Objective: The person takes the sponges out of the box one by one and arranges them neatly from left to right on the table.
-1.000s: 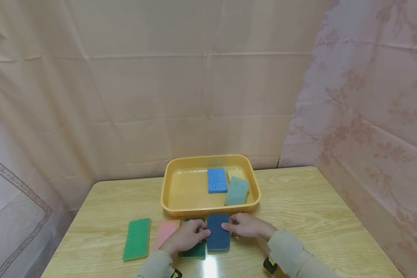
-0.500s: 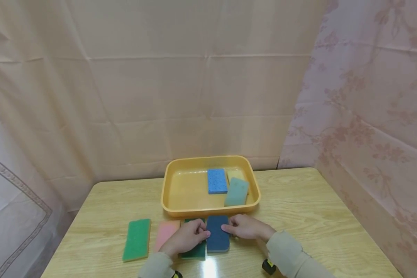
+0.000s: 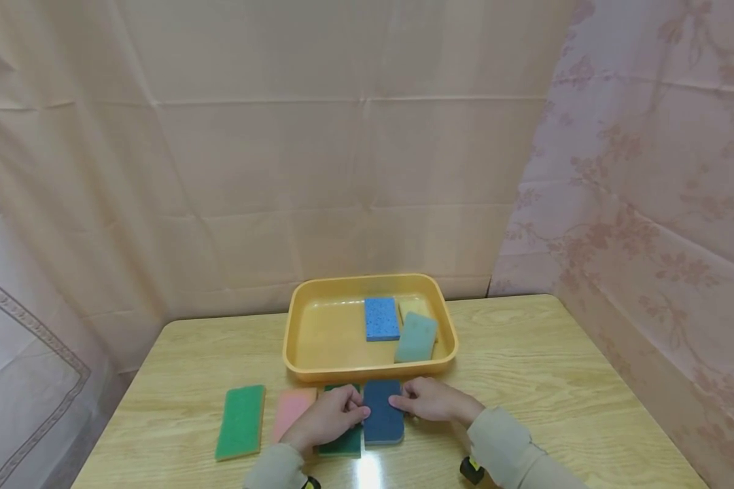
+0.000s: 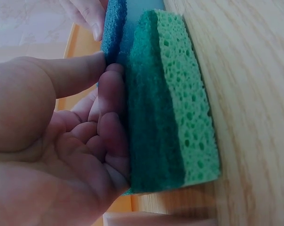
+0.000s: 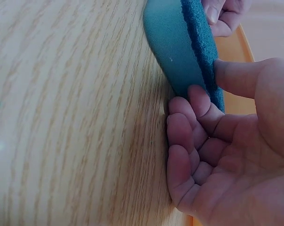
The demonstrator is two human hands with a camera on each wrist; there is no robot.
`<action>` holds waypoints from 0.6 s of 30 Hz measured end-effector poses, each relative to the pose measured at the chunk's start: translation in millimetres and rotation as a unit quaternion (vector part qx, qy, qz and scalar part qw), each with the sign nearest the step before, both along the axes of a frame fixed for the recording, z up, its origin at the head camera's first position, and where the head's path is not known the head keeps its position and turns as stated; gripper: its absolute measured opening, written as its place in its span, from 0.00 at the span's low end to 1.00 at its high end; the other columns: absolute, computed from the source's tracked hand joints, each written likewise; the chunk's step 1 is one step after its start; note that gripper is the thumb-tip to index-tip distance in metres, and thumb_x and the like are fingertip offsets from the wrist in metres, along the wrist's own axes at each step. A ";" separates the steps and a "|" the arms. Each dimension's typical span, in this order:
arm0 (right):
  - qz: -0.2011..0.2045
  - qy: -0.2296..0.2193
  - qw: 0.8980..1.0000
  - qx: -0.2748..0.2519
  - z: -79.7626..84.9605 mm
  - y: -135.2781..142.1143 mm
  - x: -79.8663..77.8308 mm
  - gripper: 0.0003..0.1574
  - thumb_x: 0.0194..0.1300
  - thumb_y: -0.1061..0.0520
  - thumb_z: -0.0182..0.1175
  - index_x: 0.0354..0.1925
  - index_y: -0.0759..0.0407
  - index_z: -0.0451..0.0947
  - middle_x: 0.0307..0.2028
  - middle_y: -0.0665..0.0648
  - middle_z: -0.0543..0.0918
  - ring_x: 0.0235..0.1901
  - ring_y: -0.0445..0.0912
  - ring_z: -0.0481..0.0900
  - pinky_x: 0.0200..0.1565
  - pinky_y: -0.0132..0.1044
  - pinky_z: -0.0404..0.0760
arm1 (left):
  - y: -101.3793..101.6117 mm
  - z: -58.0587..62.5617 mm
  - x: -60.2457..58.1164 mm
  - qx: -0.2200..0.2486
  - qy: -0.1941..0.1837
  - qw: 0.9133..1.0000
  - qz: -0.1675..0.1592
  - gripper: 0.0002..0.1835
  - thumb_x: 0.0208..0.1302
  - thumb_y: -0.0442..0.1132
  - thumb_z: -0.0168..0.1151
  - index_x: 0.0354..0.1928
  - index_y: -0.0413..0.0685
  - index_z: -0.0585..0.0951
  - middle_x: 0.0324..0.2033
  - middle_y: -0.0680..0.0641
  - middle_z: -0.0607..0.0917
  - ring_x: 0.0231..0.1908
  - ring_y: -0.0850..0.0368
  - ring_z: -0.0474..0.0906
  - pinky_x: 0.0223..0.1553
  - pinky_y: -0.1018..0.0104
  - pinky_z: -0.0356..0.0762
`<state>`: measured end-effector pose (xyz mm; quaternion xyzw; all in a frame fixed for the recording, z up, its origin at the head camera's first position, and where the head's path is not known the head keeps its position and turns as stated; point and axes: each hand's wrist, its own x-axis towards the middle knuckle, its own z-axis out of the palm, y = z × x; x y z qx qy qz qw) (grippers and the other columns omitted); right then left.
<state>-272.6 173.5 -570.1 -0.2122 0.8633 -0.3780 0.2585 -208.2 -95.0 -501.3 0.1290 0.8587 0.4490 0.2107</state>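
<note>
A dark blue scouring sponge [image 3: 383, 422] lies near the table's front, just short of the tray. My left hand [image 3: 329, 418] pinches its left edge between thumb and forefinger, while my right hand [image 3: 433, 399] pinches the right edge with the thumb on top. In the right wrist view the sponge's pale teal foam layer [image 5: 172, 47] faces the table under the rough blue pad. Beneath my left hand lies a dark green sponge [image 3: 345, 445] with a light green porous base [image 4: 186, 103]; the curled fingers are right at its top. The left hand partly covers it.
A yellow tray [image 3: 324, 375] stands behind, with a bright blue sponge [image 3: 382, 319], a pale green one [image 3: 417, 337] and a yellow one [image 3: 411, 307] partly under it. A pink sponge [image 3: 290, 406] and a green sponge [image 3: 240, 421] lie to the left. Curtains hang behind the table [image 3: 526, 380].
</note>
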 end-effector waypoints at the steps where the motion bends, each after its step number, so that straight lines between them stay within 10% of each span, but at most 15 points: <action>1: -0.001 -0.002 1.000 0.002 0.4 -0.2 0.1 0.36 0.63 0.20 0.54 0.26 0.47 0.79 0.21 0.48 0.76 0.21 0.43 0.71 0.23 0.34 0.65 | -0.1 0.0 0.1 0.001 0.001 1.000 -0.001 0.08 0.72 0.44 0.64 0.39 0.47 0.79 0.29 0.52 0.82 0.30 0.57 0.75 0.31 0.65 0.72; 18: 0.002 0.005 1.000 -0.012 12.0 -0.9 9.3 0.32 0.66 0.24 0.56 0.23 0.46 0.75 0.19 0.46 0.74 0.19 0.42 0.70 0.22 0.34 0.64 | -0.7 -3.2 3.3 0.014 0.018 1.000 0.001 0.08 0.70 0.43 0.67 0.37 0.48 0.79 0.28 0.53 0.82 0.28 0.57 0.76 0.29 0.68 0.72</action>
